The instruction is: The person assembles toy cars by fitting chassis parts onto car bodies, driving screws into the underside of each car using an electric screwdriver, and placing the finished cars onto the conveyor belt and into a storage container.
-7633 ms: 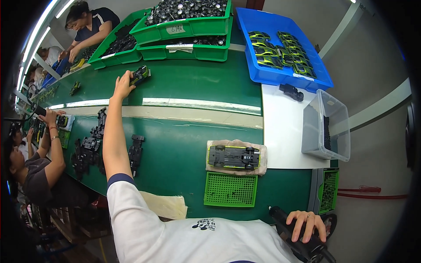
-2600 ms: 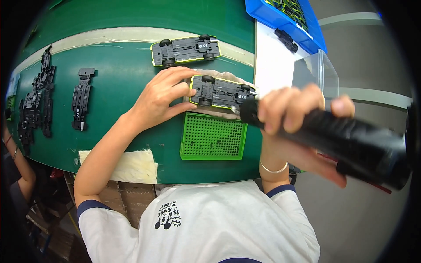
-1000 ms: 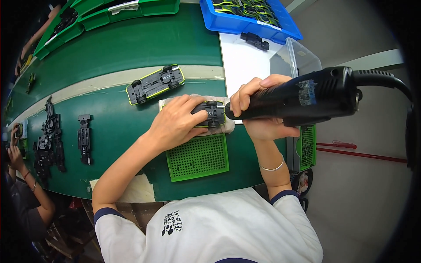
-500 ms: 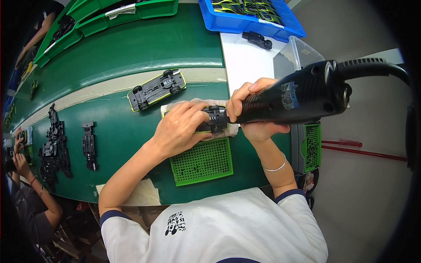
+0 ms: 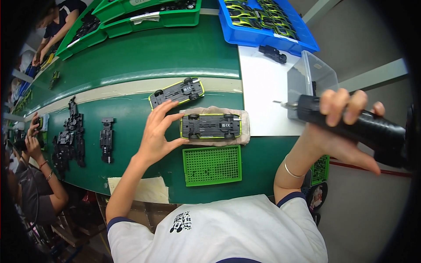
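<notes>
A toy car (image 5: 210, 126) with a black underside and yellow-green rim lies wheels up on a pale cloth pad (image 5: 245, 131). At its left end is my left hand (image 5: 157, 133), open, fingers and thumb spread; whether the thumb touches the car I cannot tell. A second upturned toy car (image 5: 177, 92) lies slanted behind, close to my left fingertips. Off to the right, my right hand (image 5: 337, 127) is wrapped round a black electric screwdriver (image 5: 368, 131), thumb stretched out below. The screwdriver's bit points left, away from the cars.
In front of the pad lies a green perforated screw tray (image 5: 212, 180). Black chassis (image 5: 106, 140) parts lie at left. Green bins (image 5: 151, 19) and a blue bin (image 5: 272, 37) of car bodies stand behind. A clear box (image 5: 322, 72) is at right. Co-workers sit at left.
My right hand has swung the screwdriver up and right, off the car on the pad. My left hand has let go of that car and shifted left, fingers spreading.
</notes>
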A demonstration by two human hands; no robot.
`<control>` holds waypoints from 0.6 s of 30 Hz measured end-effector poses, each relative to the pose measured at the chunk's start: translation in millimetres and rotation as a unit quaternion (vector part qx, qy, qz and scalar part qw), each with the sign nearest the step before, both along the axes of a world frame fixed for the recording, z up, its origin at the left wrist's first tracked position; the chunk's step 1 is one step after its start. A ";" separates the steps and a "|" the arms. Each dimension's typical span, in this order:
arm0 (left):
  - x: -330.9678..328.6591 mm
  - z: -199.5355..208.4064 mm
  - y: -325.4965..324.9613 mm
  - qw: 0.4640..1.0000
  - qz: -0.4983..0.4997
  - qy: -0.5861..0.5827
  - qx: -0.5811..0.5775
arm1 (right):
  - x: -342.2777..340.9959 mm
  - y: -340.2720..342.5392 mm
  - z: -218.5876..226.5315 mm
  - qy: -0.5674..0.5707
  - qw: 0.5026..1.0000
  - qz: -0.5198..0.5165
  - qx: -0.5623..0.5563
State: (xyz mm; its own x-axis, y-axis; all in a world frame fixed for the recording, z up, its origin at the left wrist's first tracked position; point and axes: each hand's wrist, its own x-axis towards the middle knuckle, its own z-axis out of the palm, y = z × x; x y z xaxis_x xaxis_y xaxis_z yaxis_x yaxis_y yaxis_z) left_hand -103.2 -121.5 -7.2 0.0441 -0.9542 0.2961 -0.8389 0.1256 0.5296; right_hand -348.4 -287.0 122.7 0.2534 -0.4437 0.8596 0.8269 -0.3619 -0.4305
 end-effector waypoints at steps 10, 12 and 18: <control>-52.6 35.6 -32.4 0.946 -0.113 0.284 -0.103 | -19.5 -29.2 5.4 -0.108 0.991 -0.073 -0.015; -23.8 53.6 -33.8 0.947 -0.071 0.299 -0.096 | -28.8 -31.5 4.9 -0.110 0.988 -0.111 0.010; 151.0 102.5 -40.5 0.990 0.086 -0.075 -0.080 | -56.0 -38.1 8.8 -0.125 0.974 -0.188 0.029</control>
